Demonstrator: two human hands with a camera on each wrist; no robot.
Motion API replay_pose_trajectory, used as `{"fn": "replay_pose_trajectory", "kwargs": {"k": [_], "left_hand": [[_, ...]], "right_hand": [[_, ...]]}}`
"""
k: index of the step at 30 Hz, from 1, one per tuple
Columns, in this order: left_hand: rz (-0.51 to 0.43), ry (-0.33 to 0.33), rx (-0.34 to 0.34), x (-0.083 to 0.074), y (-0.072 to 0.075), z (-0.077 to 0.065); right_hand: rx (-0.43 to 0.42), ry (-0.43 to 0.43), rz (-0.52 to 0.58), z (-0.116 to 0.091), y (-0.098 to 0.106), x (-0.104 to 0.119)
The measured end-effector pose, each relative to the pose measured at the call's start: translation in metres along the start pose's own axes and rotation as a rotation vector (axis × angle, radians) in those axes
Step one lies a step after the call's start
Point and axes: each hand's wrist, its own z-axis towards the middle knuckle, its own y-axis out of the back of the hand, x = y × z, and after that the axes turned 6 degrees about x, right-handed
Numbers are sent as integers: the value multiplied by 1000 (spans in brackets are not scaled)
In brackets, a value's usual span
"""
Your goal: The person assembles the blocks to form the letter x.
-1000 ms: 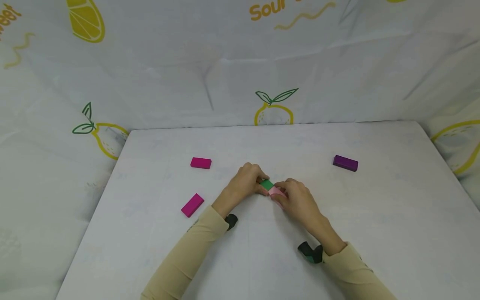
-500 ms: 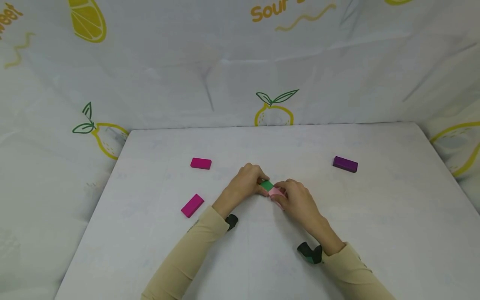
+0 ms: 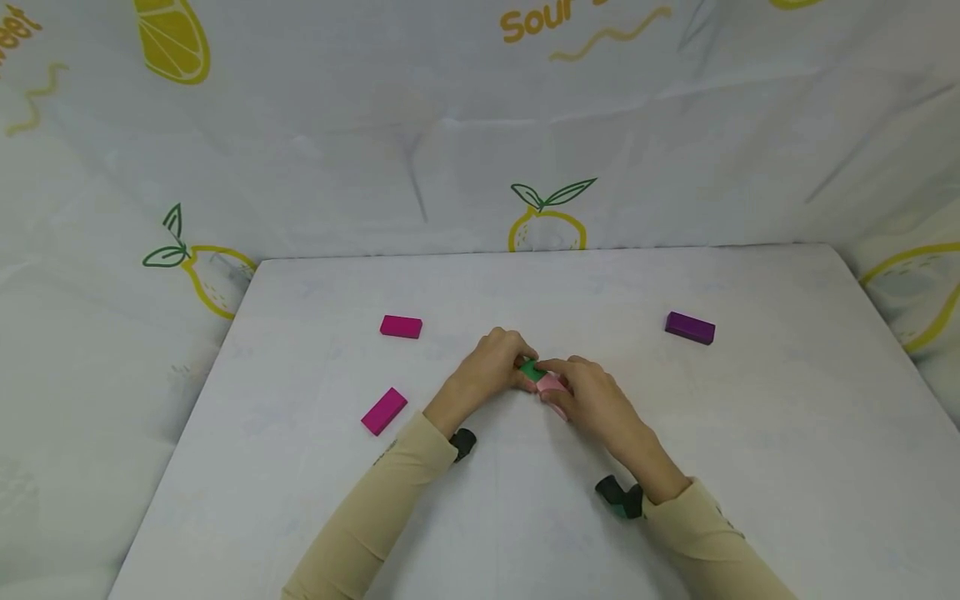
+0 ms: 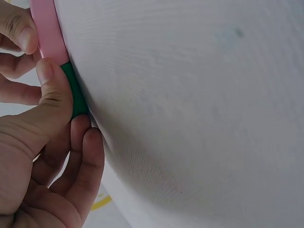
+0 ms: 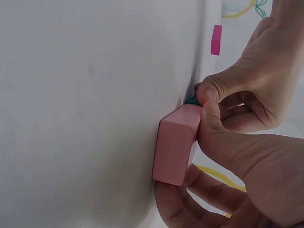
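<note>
A green block (image 3: 533,372) and a light pink block (image 3: 552,385) lie end to end on the white table, touching each other. My left hand (image 3: 491,364) pinches the green block between thumb and fingers; in the left wrist view the green block (image 4: 75,90) meets the end of the pink block (image 4: 49,33). My right hand (image 3: 597,400) grips the pink block, and its index finger reaches over onto the green one. In the right wrist view the pink block (image 5: 173,147) sits between thumb and fingers, while the green block (image 5: 192,100) is mostly hidden.
Two magenta blocks, one farther back (image 3: 401,327) and one nearer (image 3: 385,412), lie left of my hands. At the back right rests a purple block (image 3: 690,328). A white cloth with lemon prints (image 3: 337,167) hangs behind the table (image 3: 787,417).
My right index finger has moved left, over the green block's top. The left hand and the loose blocks have stayed where they were.
</note>
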Motion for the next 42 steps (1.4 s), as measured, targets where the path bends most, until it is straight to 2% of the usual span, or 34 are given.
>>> {"fn": "replay_pose_trajectory", "kwargs": {"k": [9, 16, 22, 32, 42], "left_hand": [[45, -21, 33, 0, -2, -3], [6, -61, 27, 5, -1, -7], [10, -81, 12, 7, -1, -19], [9, -80, -94, 4, 5, -52], [4, -24, -244, 23, 14, -89]], "right_hand": [[19, -19, -42, 0, 1, 1], [18, -11, -47, 1, 2, 1], [26, -26, -47, 1, 3, 1], [44, -64, -52, 3, 2, 2], [49, -82, -43, 2, 2, 3]]}}
